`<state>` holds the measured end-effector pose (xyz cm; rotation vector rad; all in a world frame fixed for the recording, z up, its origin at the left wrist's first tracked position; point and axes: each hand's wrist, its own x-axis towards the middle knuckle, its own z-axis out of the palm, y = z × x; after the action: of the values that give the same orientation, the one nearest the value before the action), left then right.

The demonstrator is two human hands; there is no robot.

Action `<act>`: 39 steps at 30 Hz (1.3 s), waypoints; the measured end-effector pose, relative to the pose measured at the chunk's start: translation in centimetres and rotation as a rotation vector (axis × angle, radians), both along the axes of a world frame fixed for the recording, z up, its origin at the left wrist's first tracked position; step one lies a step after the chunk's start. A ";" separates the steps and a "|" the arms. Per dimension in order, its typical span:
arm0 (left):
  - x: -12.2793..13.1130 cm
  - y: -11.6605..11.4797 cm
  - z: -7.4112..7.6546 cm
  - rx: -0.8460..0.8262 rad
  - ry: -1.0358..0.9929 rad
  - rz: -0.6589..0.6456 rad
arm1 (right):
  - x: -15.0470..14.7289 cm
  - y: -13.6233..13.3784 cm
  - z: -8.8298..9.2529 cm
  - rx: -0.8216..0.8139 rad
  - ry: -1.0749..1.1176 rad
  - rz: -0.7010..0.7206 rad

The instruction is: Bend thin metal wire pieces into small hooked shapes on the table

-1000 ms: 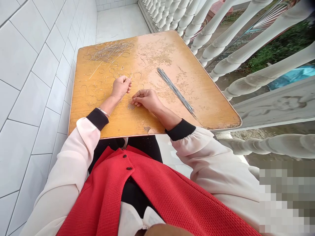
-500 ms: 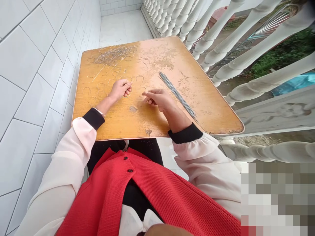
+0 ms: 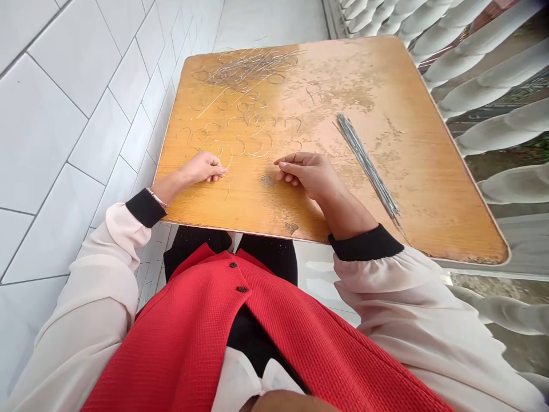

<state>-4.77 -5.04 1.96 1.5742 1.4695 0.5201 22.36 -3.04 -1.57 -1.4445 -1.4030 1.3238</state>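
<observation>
Both hands rest on an orange-brown wooden board (image 3: 343, 74) with worn, flaking varnish. My left hand (image 3: 203, 169) lies near several curved wire pieces (image 3: 244, 137), its fingertips curled close to a thin bent wire. Whether it grips that wire is too fine to tell. My right hand (image 3: 306, 174) has its fingers pinched together above the bare wood, beside a scuffed patch, and nothing shows between them. To its right lies a bundle of straight grey wires (image 3: 366, 166). A tangled heap of thin wires (image 3: 244, 68) sits at the board's far edge.
A white tiled wall (image 3: 64, 131) runs along the board's left side. White stone balusters (image 3: 493, 86) line the right side. My white sleeves with black cuffs (image 3: 146, 207) and red vest (image 3: 184, 337) fill the lower picture, with tiled floor (image 3: 270, 17) beyond the board.
My view has swung, so the board sits further right and looks larger. Both hands stay low on the board, a little further apart, with their fingers still curled.
</observation>
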 end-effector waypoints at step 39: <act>-2.0 -7.2 -2.9 0.599 0.487 -0.349 | -1.7 -3.7 0.3 0.698 -0.623 0.383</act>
<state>-6.77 -12.26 -0.91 2.5143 1.3974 0.4037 20.62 -6.69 -1.27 -1.1575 -2.3397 0.4524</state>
